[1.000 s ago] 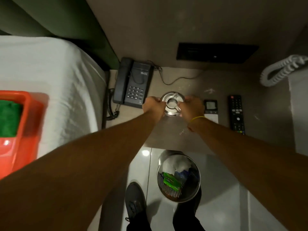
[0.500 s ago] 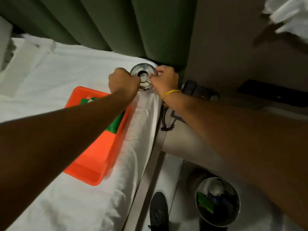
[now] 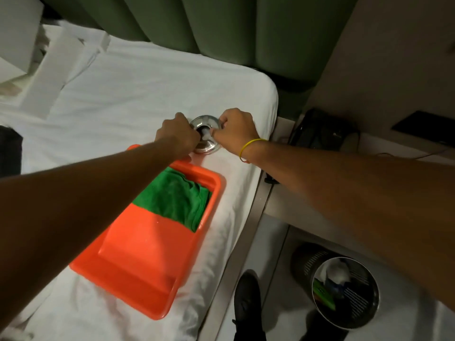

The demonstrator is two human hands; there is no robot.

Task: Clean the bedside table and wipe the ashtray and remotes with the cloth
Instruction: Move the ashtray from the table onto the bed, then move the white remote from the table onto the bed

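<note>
A round shiny metal ashtray (image 3: pixel 206 121) rests on the white bed sheet, just beyond the far end of an orange tray (image 3: pixel 138 262). My left hand (image 3: pixel 177 134) grips its left rim and my right hand (image 3: pixel 235 129) grips its right rim. Something white sits in the ashtray's middle. A green cloth (image 3: pixel 175 196) lies crumpled in the tray's far half. The bedside table (image 3: pixel 280 205) shows at the right, mostly hidden by my right arm. No remotes are visible.
A black telephone (image 3: pixel 317 130) stands on the bedside table. A metal waste bin (image 3: pixel 344 291) with rubbish stands on the floor at lower right, beside my dark shoe (image 3: pixel 247 301). A green padded headboard (image 3: pixel 221 25) runs along the back. Folded white linen (image 3: pixel 56 70) lies at far left.
Both hands have carried the ashtray from the bedside table leftward over the bed and lowered it onto the sheet beside the orange tray. My view has swung left with it.
</note>
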